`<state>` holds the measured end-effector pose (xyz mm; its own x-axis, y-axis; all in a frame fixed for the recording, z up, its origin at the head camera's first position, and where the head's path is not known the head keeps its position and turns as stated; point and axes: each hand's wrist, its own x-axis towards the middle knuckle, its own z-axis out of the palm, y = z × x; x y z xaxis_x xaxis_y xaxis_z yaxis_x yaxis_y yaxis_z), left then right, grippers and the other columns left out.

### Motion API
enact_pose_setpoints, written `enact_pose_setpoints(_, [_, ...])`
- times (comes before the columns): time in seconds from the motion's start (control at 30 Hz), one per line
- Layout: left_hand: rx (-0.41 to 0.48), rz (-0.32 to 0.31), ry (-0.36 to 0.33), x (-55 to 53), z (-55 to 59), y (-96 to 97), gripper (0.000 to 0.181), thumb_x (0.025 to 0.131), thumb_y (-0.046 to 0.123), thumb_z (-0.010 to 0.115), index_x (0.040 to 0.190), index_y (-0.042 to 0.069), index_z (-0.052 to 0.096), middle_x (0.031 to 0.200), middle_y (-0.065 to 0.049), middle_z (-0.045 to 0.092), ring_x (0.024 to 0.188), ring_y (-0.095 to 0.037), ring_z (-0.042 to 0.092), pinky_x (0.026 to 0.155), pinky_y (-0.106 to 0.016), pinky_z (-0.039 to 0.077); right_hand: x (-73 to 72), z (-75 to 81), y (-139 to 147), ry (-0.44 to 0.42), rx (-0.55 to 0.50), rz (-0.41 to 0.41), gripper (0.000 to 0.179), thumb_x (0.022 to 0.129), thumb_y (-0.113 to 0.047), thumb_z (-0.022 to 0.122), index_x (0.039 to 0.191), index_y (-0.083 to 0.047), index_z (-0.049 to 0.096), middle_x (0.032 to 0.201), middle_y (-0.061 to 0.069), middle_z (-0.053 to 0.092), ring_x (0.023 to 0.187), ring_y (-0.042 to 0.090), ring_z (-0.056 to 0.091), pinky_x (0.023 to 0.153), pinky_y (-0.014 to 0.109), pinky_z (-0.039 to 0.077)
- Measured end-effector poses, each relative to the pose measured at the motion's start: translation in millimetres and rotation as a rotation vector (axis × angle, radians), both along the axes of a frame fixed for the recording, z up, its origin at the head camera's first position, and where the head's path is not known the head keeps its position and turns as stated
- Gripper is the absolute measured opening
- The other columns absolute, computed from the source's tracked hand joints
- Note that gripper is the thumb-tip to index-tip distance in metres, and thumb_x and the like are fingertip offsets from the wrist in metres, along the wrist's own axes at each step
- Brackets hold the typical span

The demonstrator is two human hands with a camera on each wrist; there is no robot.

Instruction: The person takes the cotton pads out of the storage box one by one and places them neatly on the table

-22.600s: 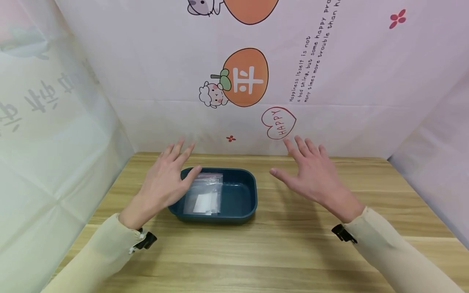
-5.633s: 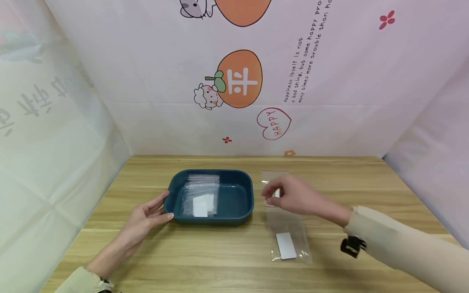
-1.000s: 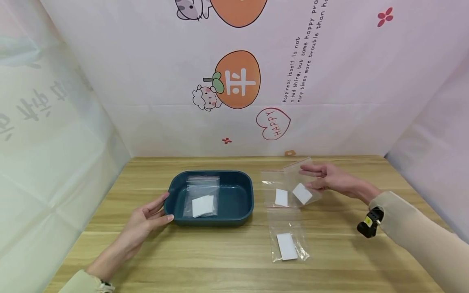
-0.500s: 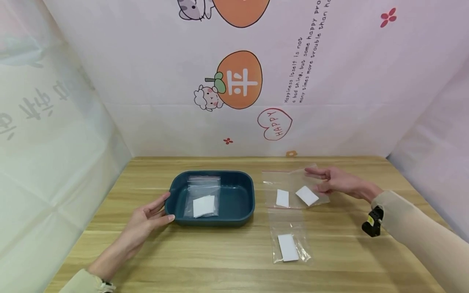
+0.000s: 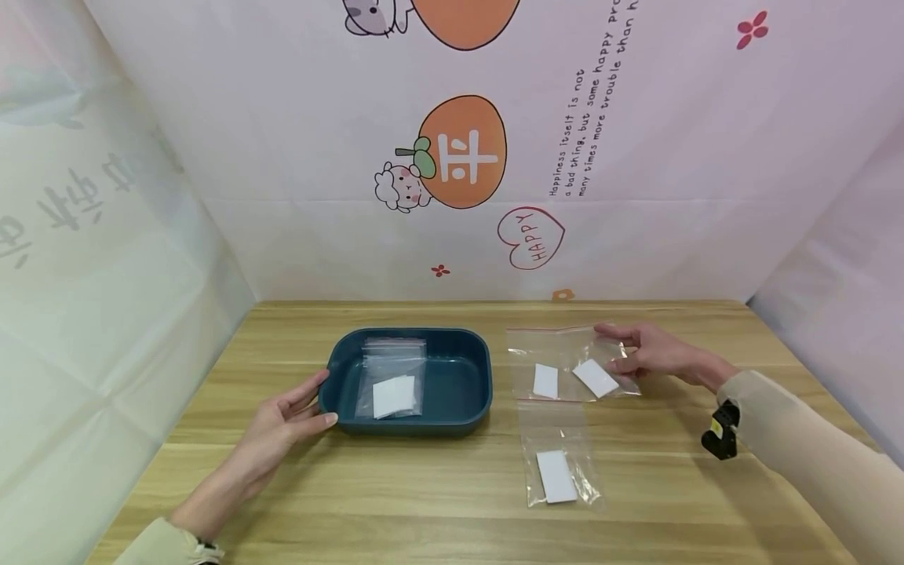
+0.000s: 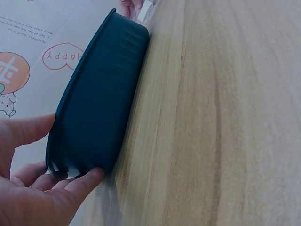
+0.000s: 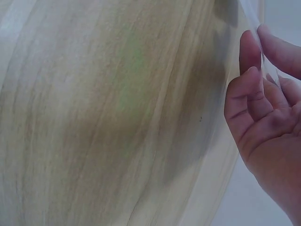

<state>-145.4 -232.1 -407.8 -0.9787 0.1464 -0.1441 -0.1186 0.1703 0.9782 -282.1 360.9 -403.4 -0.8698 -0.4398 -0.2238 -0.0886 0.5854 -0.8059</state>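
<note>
My left hand (image 5: 271, 431) holds the left end of a dark teal plastic box (image 5: 455, 428), thumb and fingers against its outer wall in the left wrist view. Inside the box, at its left, lies a stack of clear zip-lock bags (image 5: 391, 384) with white cards. To the right, my right hand (image 5: 653, 353) pinches the right edge of a zip-lock bag (image 5: 595, 378) with a white card in it. This bag lies beside another bag (image 5: 545, 380), edges overlapping. Nearer to me lies a third bag (image 5: 556, 475), also with a white card.
All of this stands on a wood-grain table (image 5: 395, 502). A white printed cloth (image 5: 318, 235) hangs behind the table's far edge, and similar cloths flank both sides. Behind the box, in the left wrist view, the other hand (image 6: 130, 7) shows small.
Over the last second my right hand has lowered the bag and drawn it slightly right, so it lies flatter beside the other. Since earlier, bags have come onto the table. My left hand stays put.
</note>
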Motion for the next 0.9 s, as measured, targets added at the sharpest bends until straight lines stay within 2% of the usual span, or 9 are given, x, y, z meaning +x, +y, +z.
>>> enact_pose_setpoints(0.27, [0.004,0.002,0.004,-0.2,0.6,0.0,0.081,0.099,0.012,0.075,0.166,0.006,0.03,0.172,-0.01,0.023,0.155,-0.039,0.024,0.109,-0.024,0.042,0.8,-1.5,-1.0,0.033,0.023,-0.008,0.09,0.091,-0.016,0.083,0.162,0.004,0.032,0.164,0.035,0.026,0.065,0.015,0.057,0.057,0.029,0.053])
enact_pose_setpoints(0.53, [-0.002,-0.006,0.0,1.0,-1.5,-0.8,0.081,0.1,0.012,0.074,0.166,0.006,0.029,0.173,-0.011,0.021,0.155,-0.041,0.023,0.112,-0.031,0.04,2.1,-0.6,-3.6,0.064,0.057,-0.01,0.091,0.091,-0.018,0.084,0.16,0.008,0.031,0.163,0.035,0.027,0.06,0.017,0.057,0.054,0.031,0.054])
enact_pose_setpoints(0.67, [0.004,-0.001,0.005,0.7,-2.0,-0.8,0.08,0.099,0.011,0.074,0.166,0.006,0.03,0.172,-0.01,0.022,0.155,-0.04,0.024,0.111,-0.029,0.041,2.7,0.5,-5.2,0.085,0.07,-0.016,0.093,0.089,-0.017,0.085,0.161,0.008,0.031,0.163,0.032,0.031,0.054,0.017,0.054,0.05,0.032,0.053])
enact_pose_setpoints(0.9, [0.012,0.006,0.005,0.6,-2.2,-0.3,0.08,0.099,0.011,0.075,0.166,0.006,0.031,0.172,-0.011,0.023,0.155,-0.04,0.024,0.109,-0.026,0.043,5.8,1.9,-9.1,0.132,0.123,0.009,0.091,0.091,-0.018,0.084,0.16,0.01,0.031,0.158,0.037,0.034,0.05,0.024,0.057,0.044,0.038,0.053])
